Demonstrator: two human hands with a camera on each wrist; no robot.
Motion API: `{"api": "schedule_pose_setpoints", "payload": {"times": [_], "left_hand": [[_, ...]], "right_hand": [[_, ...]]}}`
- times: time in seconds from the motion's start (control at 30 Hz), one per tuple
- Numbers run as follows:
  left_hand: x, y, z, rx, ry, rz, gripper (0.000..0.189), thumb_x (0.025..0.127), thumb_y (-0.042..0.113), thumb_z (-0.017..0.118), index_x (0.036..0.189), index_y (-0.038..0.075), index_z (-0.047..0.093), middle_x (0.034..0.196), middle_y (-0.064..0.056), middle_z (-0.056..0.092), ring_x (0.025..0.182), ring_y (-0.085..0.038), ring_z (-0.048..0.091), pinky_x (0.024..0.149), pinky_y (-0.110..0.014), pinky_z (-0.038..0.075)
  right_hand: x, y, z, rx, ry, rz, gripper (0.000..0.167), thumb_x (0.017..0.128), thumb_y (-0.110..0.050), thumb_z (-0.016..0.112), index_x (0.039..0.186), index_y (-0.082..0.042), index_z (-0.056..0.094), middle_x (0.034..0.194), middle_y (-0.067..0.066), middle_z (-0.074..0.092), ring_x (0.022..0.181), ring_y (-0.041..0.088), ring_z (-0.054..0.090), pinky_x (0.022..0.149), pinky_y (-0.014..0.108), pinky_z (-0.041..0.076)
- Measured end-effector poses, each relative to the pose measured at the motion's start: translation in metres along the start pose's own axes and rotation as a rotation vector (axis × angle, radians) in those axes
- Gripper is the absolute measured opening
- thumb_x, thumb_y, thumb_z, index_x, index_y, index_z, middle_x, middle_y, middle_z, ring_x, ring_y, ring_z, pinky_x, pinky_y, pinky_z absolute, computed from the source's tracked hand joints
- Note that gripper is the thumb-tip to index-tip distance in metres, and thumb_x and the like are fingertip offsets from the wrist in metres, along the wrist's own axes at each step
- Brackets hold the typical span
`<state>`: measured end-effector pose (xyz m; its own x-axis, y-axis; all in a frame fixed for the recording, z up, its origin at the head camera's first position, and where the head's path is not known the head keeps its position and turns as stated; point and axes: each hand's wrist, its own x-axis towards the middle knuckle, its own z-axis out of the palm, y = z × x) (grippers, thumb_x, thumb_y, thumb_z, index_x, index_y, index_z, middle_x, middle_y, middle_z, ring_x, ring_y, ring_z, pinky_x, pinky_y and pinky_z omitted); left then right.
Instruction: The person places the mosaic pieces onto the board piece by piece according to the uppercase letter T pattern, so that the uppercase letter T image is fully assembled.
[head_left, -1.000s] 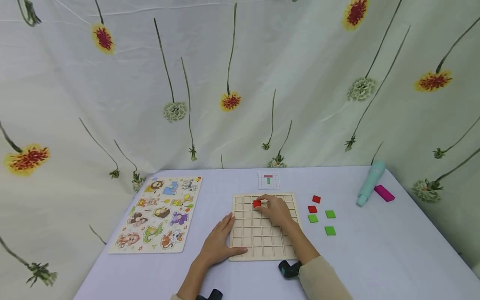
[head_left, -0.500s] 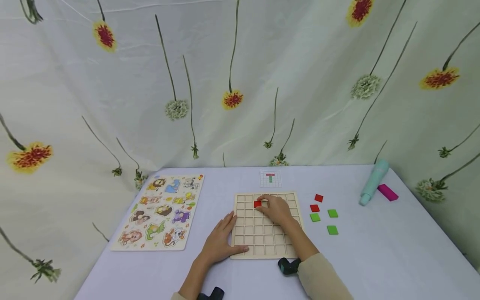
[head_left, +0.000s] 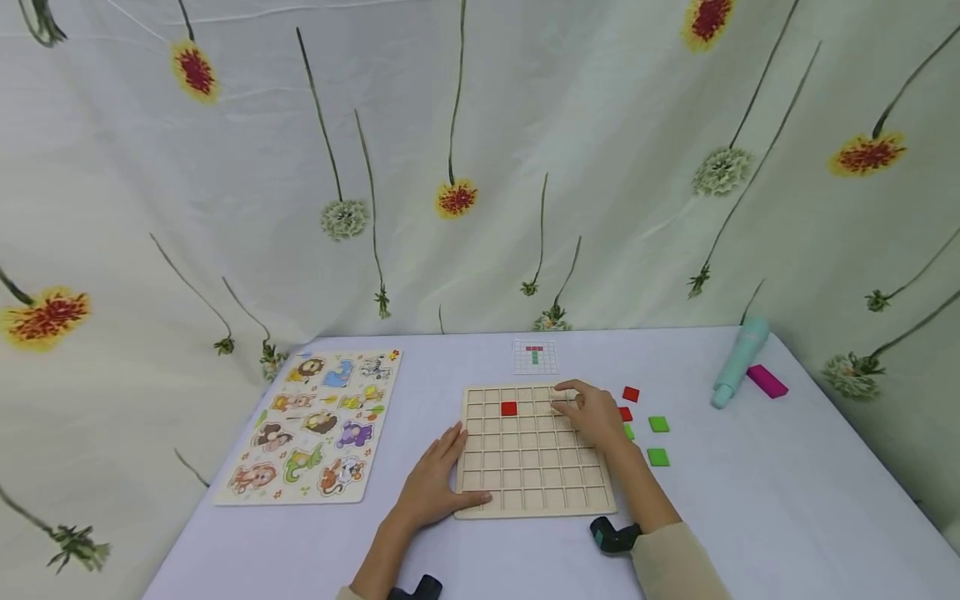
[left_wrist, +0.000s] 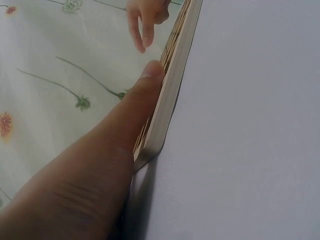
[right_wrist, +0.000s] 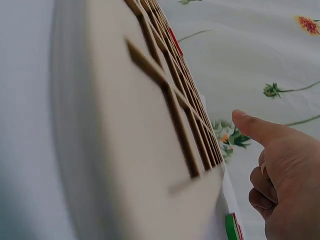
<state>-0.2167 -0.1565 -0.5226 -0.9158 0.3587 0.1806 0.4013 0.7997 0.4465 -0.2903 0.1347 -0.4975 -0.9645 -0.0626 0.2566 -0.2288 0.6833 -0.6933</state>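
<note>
A pale wooden grid board (head_left: 525, 508) lies flat on the table. One red square tile (head_left: 509, 408) sits in a cell of its second row, left of the middle. My left hand (head_left: 433, 483) rests along the board's left side, its thumb (left_wrist: 142, 90) on the near left corner in the left wrist view. Over the board's far right part hovers my right hand (head_left: 596, 418), holding nothing. Its thumb and index finger are apart; the other fingers curl loosely in the right wrist view. Right of the board lie red tiles (head_left: 631, 394) and green tiles (head_left: 658, 424), some partly hidden by this hand.
Behind the board is a card (head_left: 536, 367) printed with a red and green T on a grid. An animal puzzle board (head_left: 360, 467) lies at left. A teal cylinder (head_left: 740, 364) and a magenta block (head_left: 767, 381) lie at the far right. A flowered cloth (head_left: 480, 125) hangs behind.
My right hand has let go of the red tile, which stays in its cell, and has moved right across the board. The left hand keeps its place.
</note>
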Motion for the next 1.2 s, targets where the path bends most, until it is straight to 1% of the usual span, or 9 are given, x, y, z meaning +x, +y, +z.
{"api": "schedule_pose_setpoints", "payload": {"times": [0.13,0.27,0.37,0.47,0.63,0.9,1.03,1.2], "left_hand": [[0.000,0.000,-0.001,-0.006,-0.007,-0.003,0.109,0.065,0.074,0.061,0.144,0.006,0.030,0.151,-0.007,0.022,0.137,-0.024,0.021,0.111,-0.041,0.018],[0.000,0.000,-0.001,-0.012,-0.017,-0.008,0.109,0.065,0.074,0.061,0.144,0.006,0.030,0.151,-0.006,0.022,0.137,-0.024,0.021,0.111,-0.042,0.018],[0.000,0.000,-0.001,-0.013,-0.014,-0.007,0.109,0.065,0.074,0.061,0.144,0.006,0.030,0.151,-0.006,0.022,0.137,-0.024,0.021,0.111,-0.042,0.018],[-0.001,0.000,-0.001,-0.014,-0.012,-0.009,0.109,0.065,0.074,0.061,0.144,0.006,0.031,0.151,-0.006,0.022,0.137,-0.024,0.021,0.111,-0.042,0.019],[-0.001,0.000,-0.001,-0.018,-0.014,-0.011,0.109,0.064,0.074,0.062,0.144,0.006,0.030,0.151,-0.006,0.022,0.137,-0.025,0.021,0.111,-0.042,0.019],[0.000,-0.001,0.000,-0.012,-0.011,-0.009,0.109,0.064,0.075,0.061,0.144,0.007,0.030,0.151,-0.005,0.022,0.137,-0.024,0.021,0.111,-0.042,0.018],[0.000,-0.001,0.000,-0.013,-0.014,-0.009,0.109,0.064,0.075,0.061,0.145,0.007,0.030,0.152,-0.005,0.021,0.137,-0.023,0.020,0.111,-0.042,0.018],[0.000,0.000,-0.002,-0.015,-0.014,-0.009,0.109,0.064,0.074,0.061,0.144,0.007,0.030,0.151,-0.005,0.022,0.137,-0.024,0.021,0.111,-0.042,0.018]], "right_hand": [[-0.002,0.020,-0.024,-0.032,0.063,-0.006,0.034,0.080,-0.030,0.073,0.108,-0.012,0.067,0.047,-0.004,0.032,0.043,0.009,0.021,0.038,0.023,0.019],[-0.006,0.045,-0.049,-0.084,0.094,-0.001,0.036,0.081,-0.029,0.072,0.109,-0.008,0.066,0.047,-0.004,0.033,0.043,0.009,0.025,0.039,0.023,0.023],[-0.010,0.060,-0.065,-0.115,0.122,0.033,0.037,0.080,-0.029,0.072,0.110,-0.007,0.065,0.048,-0.003,0.033,0.044,0.012,0.026,0.039,0.024,0.023],[-0.013,0.070,-0.074,-0.136,0.143,0.060,0.039,0.080,-0.030,0.072,0.111,-0.007,0.064,0.048,-0.001,0.031,0.044,0.013,0.024,0.039,0.024,0.021],[-0.014,0.078,-0.077,-0.140,0.132,0.071,0.041,0.081,-0.030,0.072,0.113,-0.005,0.063,0.047,-0.001,0.031,0.043,0.013,0.024,0.038,0.023,0.022],[-0.012,0.079,-0.076,-0.143,0.124,0.083,0.041,0.081,-0.028,0.072,0.113,-0.004,0.063,0.047,-0.001,0.033,0.043,0.013,0.027,0.038,0.023,0.023],[-0.011,0.080,-0.074,-0.158,0.088,0.117,0.042,0.081,-0.029,0.071,0.114,-0.005,0.063,0.048,0.000,0.031,0.044,0.013,0.026,0.039,0.024,0.022],[-0.009,0.080,-0.073,-0.192,0.018,0.164,0.046,0.081,-0.033,0.071,0.115,-0.004,0.062,0.049,0.000,0.030,0.046,0.013,0.024,0.041,0.024,0.023]]}}
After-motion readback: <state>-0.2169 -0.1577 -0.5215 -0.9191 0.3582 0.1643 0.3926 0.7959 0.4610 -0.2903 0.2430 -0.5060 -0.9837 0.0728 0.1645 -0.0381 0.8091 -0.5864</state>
